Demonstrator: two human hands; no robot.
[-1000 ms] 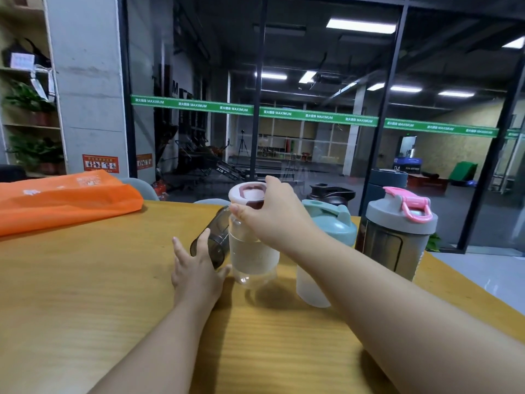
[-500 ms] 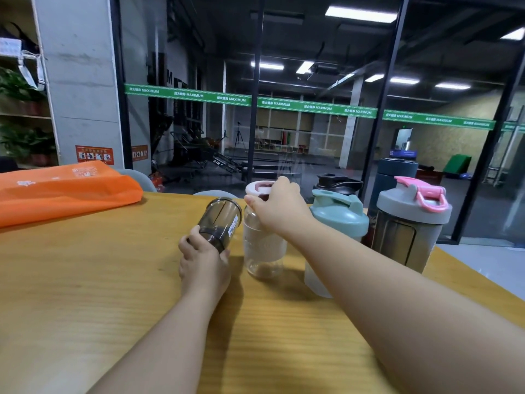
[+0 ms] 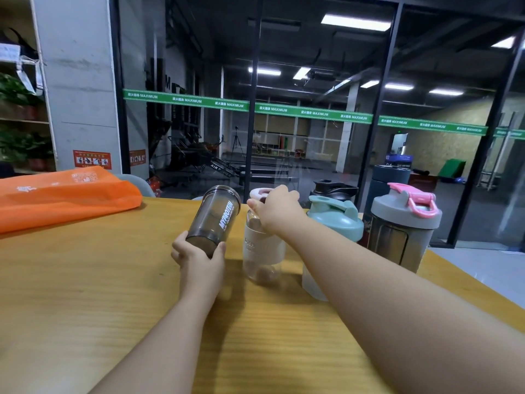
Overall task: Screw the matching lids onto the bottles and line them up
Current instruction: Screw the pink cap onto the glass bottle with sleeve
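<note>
My left hand (image 3: 200,258) grips the bottom of a dark smoky lidless bottle (image 3: 216,216) and holds it tilted above the wooden table (image 3: 85,280). My right hand (image 3: 277,209) rests on the pink-and-white lid (image 3: 260,192) of a clear bottle with a white sleeve (image 3: 262,251), which stands upright. To its right stand a teal-lidded bottle (image 3: 335,220), a grey bottle with a pink flip lid (image 3: 403,226) and a dark blue bottle (image 3: 390,174). A black lid (image 3: 333,189) shows behind the teal one.
An orange bag (image 3: 62,194) lies at the table's far left. A glass wall runs just behind the table's far edge. The table's right edge (image 3: 468,282) lies close beside the grey bottle. Shelves with plants (image 3: 20,137) stand at the left.
My left hand has picked the dark bottle up from lying on the table and raised it to a tilt. My right hand has stayed on the pink-and-white lid.
</note>
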